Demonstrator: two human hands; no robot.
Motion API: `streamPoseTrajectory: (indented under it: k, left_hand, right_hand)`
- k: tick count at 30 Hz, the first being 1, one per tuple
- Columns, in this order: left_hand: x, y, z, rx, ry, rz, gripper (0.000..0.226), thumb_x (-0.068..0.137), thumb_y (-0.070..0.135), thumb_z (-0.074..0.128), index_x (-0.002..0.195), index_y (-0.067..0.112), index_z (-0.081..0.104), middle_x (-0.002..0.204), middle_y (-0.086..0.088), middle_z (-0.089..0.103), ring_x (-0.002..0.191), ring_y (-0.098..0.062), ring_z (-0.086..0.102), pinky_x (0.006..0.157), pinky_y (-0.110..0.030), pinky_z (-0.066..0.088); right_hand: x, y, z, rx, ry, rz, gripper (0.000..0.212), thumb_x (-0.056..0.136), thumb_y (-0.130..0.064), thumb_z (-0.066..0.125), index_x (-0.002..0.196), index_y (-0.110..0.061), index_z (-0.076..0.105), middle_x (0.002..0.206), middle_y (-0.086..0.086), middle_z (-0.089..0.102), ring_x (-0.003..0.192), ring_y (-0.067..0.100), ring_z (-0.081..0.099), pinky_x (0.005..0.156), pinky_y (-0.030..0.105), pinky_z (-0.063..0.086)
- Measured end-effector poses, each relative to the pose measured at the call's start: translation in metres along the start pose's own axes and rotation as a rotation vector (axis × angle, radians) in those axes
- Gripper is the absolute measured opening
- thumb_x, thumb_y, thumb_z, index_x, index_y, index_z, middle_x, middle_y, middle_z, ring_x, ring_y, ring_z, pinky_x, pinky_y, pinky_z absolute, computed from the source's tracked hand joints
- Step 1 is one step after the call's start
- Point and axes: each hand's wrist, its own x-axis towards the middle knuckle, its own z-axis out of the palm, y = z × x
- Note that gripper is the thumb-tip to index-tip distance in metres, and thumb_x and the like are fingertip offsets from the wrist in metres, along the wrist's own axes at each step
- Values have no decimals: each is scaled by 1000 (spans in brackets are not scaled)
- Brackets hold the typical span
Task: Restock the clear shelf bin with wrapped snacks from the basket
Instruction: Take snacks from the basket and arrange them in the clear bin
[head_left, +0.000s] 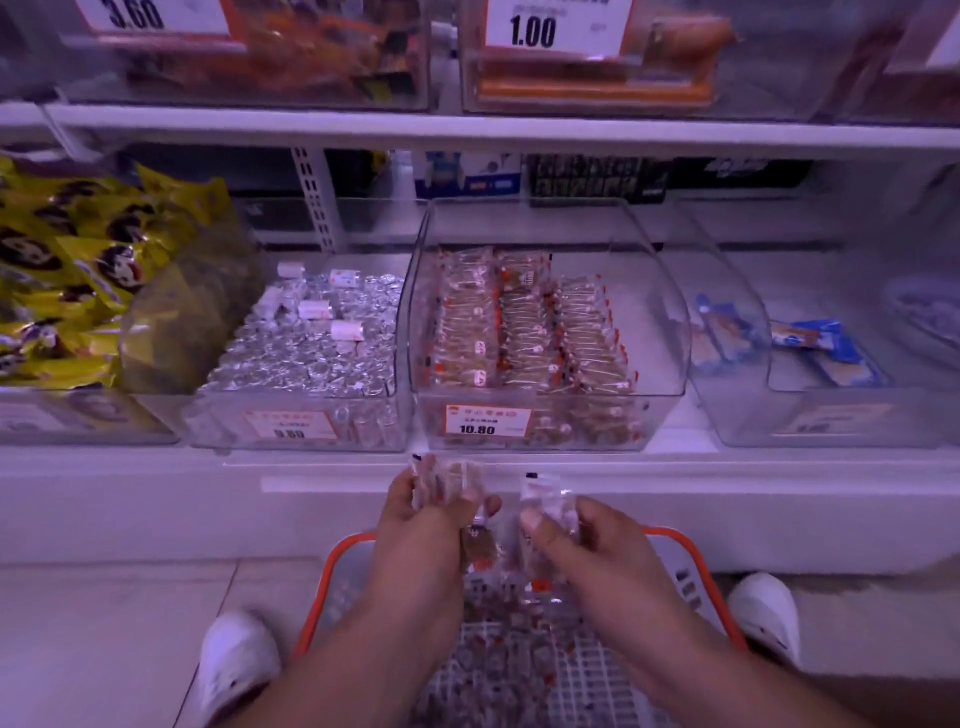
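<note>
At lower centre, the left hand (415, 512) and right hand (582, 540) each clutch clear-wrapped brown snacks (545, 506) above the orange-rimmed plastic basket (675, 535), while the clear plastic shelf bin (654, 332) sits directly above them at mid-frame, its long axis running away, both hands about equally near.

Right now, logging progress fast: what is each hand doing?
Left hand: fingers curled round a small bunch of wrapped snacks, above the basket.
Right hand: fingers gripping more wrapped packets.
</note>
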Motion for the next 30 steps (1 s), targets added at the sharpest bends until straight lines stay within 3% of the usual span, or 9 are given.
streamPoseTrajectory:
  k: [4,8,11,14,17,19,21,24,30]
  left_hand:
    - [16,4,-7,-3,60,-95,56,88,-16,53,123,27,58,90,-9,68,73,-26,63,57,-41,52]
    - [16,9,-7,-94,-107,-329,20,89,5,56,102,18,65,76,-12,65,56,-24,61,48,-36,54]
    - [13,15,-4,13,-194,-401,21,89,39,62,88,19,67,67,-4,60,52,-19,58,47,-26,47]
    - [13,12,-6,-11,-164,-255,25,90,18,65,114,14,61,85,-12,65,67,-24,61,55,-31,51]
    - [12,13,-7,-29,-97,-161,31,93,9,59,122,-2,57,97,-20,64,74,-28,60,53,-32,54]
    - [9,12,-6,11,-63,-82,26,91,6,62,117,3,60,90,-19,64,63,-21,58,55,-32,54]
    - [5,5,-2,64,-34,9,31,85,5,67,114,15,63,91,-15,68,64,-22,61,61,-35,52]
    - [-6,-8,10,83,-94,65,39,77,11,70,113,26,66,107,-15,74,92,-35,72,80,-48,56]
    - [-4,-16,18,51,-50,57,34,92,6,59,120,26,63,109,-12,74,101,-32,71,87,-47,57]
  right_hand:
    - [17,3,-15,-322,155,-299,38,78,-62,68,92,-26,64,74,-6,71,64,9,65,62,26,55]
    - [29,4,-9,-589,-74,-716,28,82,-48,68,106,-39,59,129,-34,57,117,-10,56,93,10,46]
    - [32,15,-8,-858,-322,-957,28,92,-42,62,110,-20,65,151,-8,44,144,10,34,113,24,35]
    - [26,9,-14,-623,-348,-747,27,88,-41,67,106,-20,69,145,-7,53,140,9,41,109,20,38]
    - [19,-7,-11,-159,-121,-389,15,84,-40,74,92,-27,75,103,-9,72,95,1,67,77,14,51]
    - [22,-7,-9,276,-80,-26,23,80,-36,70,88,-16,78,87,3,75,82,17,69,69,24,53]
    - [23,-7,-4,492,-68,198,35,83,-29,65,98,0,76,100,20,74,93,32,70,80,39,56]
    - [20,-8,8,471,-43,258,38,88,-31,62,105,0,74,104,21,74,98,37,71,90,50,56]
    - [21,-9,19,566,-101,315,45,87,-43,54,117,-14,71,110,12,74,97,32,70,79,47,55]
